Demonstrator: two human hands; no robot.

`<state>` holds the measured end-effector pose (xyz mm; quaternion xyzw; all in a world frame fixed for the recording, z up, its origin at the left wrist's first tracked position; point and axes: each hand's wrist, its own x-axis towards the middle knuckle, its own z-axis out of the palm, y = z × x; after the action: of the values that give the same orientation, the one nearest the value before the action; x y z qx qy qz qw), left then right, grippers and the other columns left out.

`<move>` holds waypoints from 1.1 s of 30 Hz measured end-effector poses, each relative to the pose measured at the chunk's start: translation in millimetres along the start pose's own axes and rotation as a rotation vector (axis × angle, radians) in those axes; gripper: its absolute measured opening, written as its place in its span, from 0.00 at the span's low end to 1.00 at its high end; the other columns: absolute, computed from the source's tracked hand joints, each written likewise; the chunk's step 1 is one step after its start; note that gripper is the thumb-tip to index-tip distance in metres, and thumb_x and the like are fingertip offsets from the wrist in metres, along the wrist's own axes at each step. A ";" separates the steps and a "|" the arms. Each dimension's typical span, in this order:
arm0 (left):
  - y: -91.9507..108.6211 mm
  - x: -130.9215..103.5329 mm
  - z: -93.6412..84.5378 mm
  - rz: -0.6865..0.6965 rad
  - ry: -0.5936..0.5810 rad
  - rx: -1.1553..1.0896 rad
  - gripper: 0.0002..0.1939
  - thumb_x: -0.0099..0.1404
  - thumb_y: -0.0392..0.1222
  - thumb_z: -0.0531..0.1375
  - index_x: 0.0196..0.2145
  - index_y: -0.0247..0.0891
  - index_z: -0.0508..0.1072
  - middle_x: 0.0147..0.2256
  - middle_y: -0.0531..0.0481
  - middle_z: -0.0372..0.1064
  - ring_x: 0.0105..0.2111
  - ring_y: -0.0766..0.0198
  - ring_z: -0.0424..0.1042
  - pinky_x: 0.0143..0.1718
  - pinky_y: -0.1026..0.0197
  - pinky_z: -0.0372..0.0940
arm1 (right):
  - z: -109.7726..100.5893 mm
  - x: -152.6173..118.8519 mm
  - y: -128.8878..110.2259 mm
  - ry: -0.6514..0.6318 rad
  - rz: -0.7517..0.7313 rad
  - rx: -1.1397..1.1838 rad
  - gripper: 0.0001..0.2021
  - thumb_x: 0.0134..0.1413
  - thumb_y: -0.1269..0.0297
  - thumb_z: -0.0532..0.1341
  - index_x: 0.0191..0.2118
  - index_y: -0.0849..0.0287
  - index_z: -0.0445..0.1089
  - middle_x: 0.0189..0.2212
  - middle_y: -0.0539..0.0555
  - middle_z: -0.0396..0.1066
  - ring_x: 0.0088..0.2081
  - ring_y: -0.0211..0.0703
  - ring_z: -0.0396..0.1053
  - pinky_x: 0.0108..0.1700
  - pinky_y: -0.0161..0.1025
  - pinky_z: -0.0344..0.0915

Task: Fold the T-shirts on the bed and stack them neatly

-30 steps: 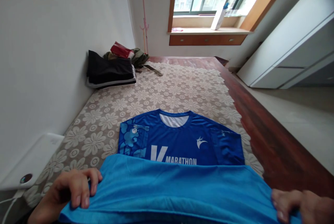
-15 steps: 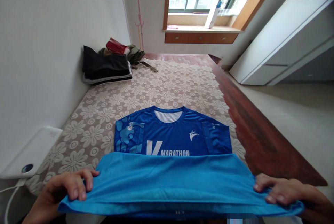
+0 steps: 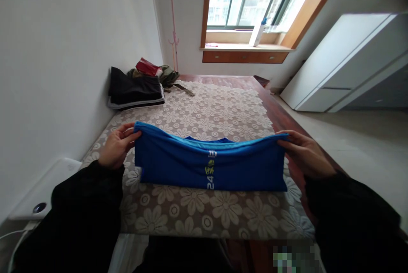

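Observation:
A blue T-shirt (image 3: 178, 162) lies across the near part of the table, its lower half folded up over the upper half. My left hand (image 3: 117, 142) pinches the hem at its left corner, and my right hand (image 3: 301, 150) pinches the opposite corner. Between them the light-blue hem sags a little and is raised off the table. Down the middle of the folded-over cloth runs white and yellow lettering. Only a sliver of the collar and shoulders shows past the hem; the chest print and sleeves are covered.
A floral lace tablecloth (image 3: 194, 198) covers the table, with dark red wood (image 3: 280, 111) along its right side. Folded black clothes (image 3: 137, 90) and a red item (image 3: 147, 67) lie by the left wall. A white device (image 3: 54, 186) with a cable stands at the left edge.
Both hands have carried the shirt's hem up and forward, away from my body, over the chest area. The chest print is now covered, and the near tablecloth has come into view.

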<state>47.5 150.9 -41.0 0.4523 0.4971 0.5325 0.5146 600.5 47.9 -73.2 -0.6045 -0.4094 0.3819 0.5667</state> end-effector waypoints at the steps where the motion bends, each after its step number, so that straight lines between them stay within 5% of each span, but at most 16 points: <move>1: -8.1 16.4 4.7 -0.011 0.010 0.061 0.37 0.40 0.48 0.86 0.45 0.39 0.78 0.38 0.48 0.83 0.34 0.62 0.79 0.32 0.67 0.73 | 5.6 13.8 6.3 0.004 0.010 -0.029 0.26 0.36 0.52 0.87 0.42 0.53 0.83 0.42 0.55 0.82 0.41 0.47 0.77 0.41 0.35 0.76; 5: -44.2 61.4 12.9 -0.038 0.016 0.252 0.39 0.40 0.54 0.83 0.46 0.39 0.76 0.42 0.43 0.83 0.36 0.56 0.80 0.33 0.62 0.72 | 15.1 51.7 38.4 0.006 0.028 -0.170 0.30 0.28 0.46 0.85 0.37 0.53 0.77 0.39 0.57 0.82 0.45 0.57 0.80 0.47 0.46 0.79; 9: -65.6 71.5 4.5 -0.013 -0.003 0.398 0.37 0.48 0.56 0.81 0.50 0.38 0.74 0.49 0.36 0.82 0.48 0.47 0.82 0.45 0.54 0.77 | 9.2 64.6 65.2 -0.031 0.003 -0.274 0.36 0.35 0.41 0.81 0.50 0.52 0.76 0.45 0.59 0.83 0.53 0.63 0.81 0.54 0.51 0.80; 16: -68.1 68.6 -13.1 0.042 -0.069 0.673 0.32 0.54 0.63 0.75 0.49 0.39 0.81 0.51 0.37 0.82 0.43 0.49 0.82 0.49 0.51 0.76 | 0.3 71.9 76.0 -0.036 -0.096 -0.612 0.36 0.46 0.34 0.71 0.53 0.56 0.78 0.46 0.63 0.81 0.41 0.59 0.80 0.40 0.49 0.77; 25: -63.5 85.8 12.0 0.144 -0.060 0.767 0.20 0.55 0.56 0.74 0.40 0.40 0.86 0.39 0.41 0.83 0.36 0.51 0.78 0.49 0.50 0.75 | 18.6 75.1 60.3 0.047 -0.270 -0.808 0.25 0.57 0.36 0.60 0.41 0.52 0.80 0.37 0.60 0.79 0.37 0.59 0.77 0.46 0.55 0.72; 29: -46.6 64.6 9.8 0.174 -0.082 0.671 0.27 0.55 0.66 0.74 0.39 0.39 0.84 0.40 0.41 0.82 0.40 0.50 0.79 0.47 0.51 0.76 | 7.5 58.1 47.3 0.046 -0.291 -0.656 0.26 0.55 0.33 0.67 0.43 0.52 0.81 0.38 0.59 0.80 0.40 0.59 0.77 0.50 0.56 0.75; 32: -23.9 18.8 -18.9 0.163 -0.170 0.574 0.30 0.55 0.68 0.76 0.40 0.39 0.83 0.38 0.43 0.81 0.38 0.53 0.79 0.43 0.56 0.77 | -26.2 23.9 27.6 -0.051 -0.248 -0.467 0.26 0.49 0.31 0.76 0.38 0.50 0.81 0.40 0.58 0.80 0.43 0.58 0.78 0.49 0.51 0.79; 33: -16.5 0.6 -32.9 0.136 -0.278 0.505 0.27 0.57 0.64 0.78 0.40 0.40 0.83 0.37 0.44 0.81 0.37 0.55 0.79 0.41 0.59 0.76 | -40.1 9.8 20.4 -0.150 -0.214 -0.436 0.25 0.48 0.32 0.77 0.36 0.49 0.81 0.39 0.59 0.80 0.43 0.59 0.79 0.47 0.50 0.80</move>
<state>16.4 149.0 -60.6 0.6668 0.5071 0.3581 0.4124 642.5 41.5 -90.9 -0.6354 -0.5847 0.2663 0.4283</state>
